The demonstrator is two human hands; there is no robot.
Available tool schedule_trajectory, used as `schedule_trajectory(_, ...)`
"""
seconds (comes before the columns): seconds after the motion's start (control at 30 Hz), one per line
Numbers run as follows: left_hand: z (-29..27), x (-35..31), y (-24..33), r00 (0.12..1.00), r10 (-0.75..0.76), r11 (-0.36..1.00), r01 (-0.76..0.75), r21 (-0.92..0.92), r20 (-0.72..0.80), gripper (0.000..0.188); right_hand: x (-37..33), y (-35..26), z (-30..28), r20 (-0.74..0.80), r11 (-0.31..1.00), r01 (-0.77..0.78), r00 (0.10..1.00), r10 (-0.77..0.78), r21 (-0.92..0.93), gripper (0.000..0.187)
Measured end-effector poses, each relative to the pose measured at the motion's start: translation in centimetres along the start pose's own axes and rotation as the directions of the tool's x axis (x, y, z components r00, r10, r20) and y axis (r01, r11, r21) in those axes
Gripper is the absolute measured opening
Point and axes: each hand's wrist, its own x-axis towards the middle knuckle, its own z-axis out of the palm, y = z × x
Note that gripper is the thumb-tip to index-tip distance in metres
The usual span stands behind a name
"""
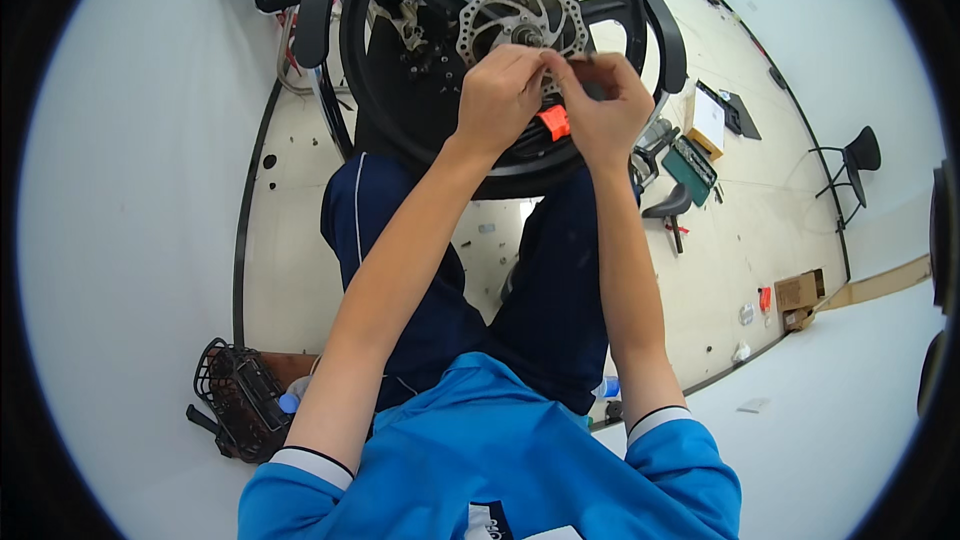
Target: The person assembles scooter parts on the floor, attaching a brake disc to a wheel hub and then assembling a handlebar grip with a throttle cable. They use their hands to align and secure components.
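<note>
Both hands met at the wheel [500, 50] hub: left hand [500, 95] and right hand [600, 105] pinched something small beside the brake disc [520, 15]; steady fingertips mattered.

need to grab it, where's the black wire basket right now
In the head view, the black wire basket sits on the floor at lower left, beside the person's left elbow.

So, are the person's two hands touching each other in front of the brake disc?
Touching. The head view shows the left hand and right hand meeting at their fingertips, no gap between them, just below the silver brake disc.
</note>
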Motion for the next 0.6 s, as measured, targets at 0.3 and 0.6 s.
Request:
schedule_trajectory(0.3, -1.2, 0.7, -0.4, 0.986, 0.058, 0.995, -0.043, -0.095, 0.154, 0.016, -0.2, 1.0, 0.3, 0.062, 0.995, -0.015, 0.998, 0.009, 0.101, 0.016)
schedule_trajectory(0.6, -0.6, 0.8, 0.0, 0.995, 0.057, 0.998, -0.057, -0.005, 0.079, 0.014, 0.2, 0.1, 0.1, 0.021, 0.997, 0.008, 1.0, -0.01, 0.076, 0.014)
